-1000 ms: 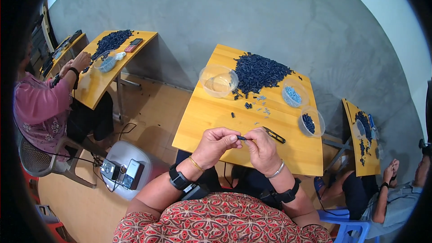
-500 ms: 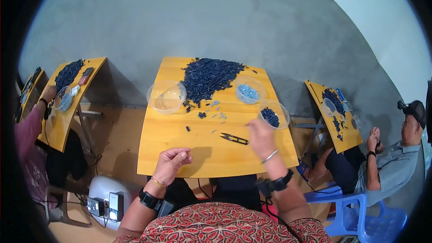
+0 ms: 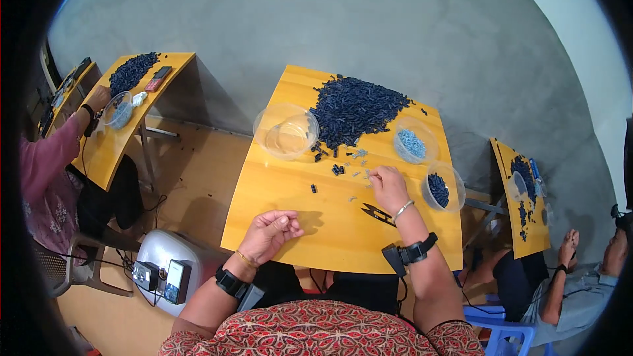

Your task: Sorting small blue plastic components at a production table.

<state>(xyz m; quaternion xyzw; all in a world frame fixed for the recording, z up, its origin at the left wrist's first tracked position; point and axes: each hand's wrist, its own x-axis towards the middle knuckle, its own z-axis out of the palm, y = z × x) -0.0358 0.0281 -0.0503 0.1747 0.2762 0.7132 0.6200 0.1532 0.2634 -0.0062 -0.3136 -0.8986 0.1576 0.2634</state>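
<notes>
Yellow wood is forming the top of the main table (image 3: 343, 250), and its far part is being covered by a heap of small dark-blue parts (image 3: 359, 112). On the near side of the heap, small grey pieces (image 3: 359, 154) are lying scattered toward the middle. Over the near right of this scatter, the right hand (image 3: 390, 188) is being held with thumb and fingertips drawn narrowly together; whether a piece is being pinched cannot be told. The left hand (image 3: 269, 234) is being held loosely curled above the near left of the table; whether anything is being gripped there cannot be told either.

Just nearer than the right hand, black snips (image 3: 378, 214) are lying with their blades to the left. One single dark piece (image 3: 314, 188) is lying left of the scatter. To the right, light-blue pieces (image 3: 411, 144) are being held in one clear bowl (image 3: 434, 142), and more dark parts (image 3: 438, 190) in a nearer one. At the heap's left edge, a clear tub (image 3: 262, 136) is standing. Farther left, a co-worker's hand (image 3: 99, 97) is being held over another table (image 3: 132, 142).
</notes>
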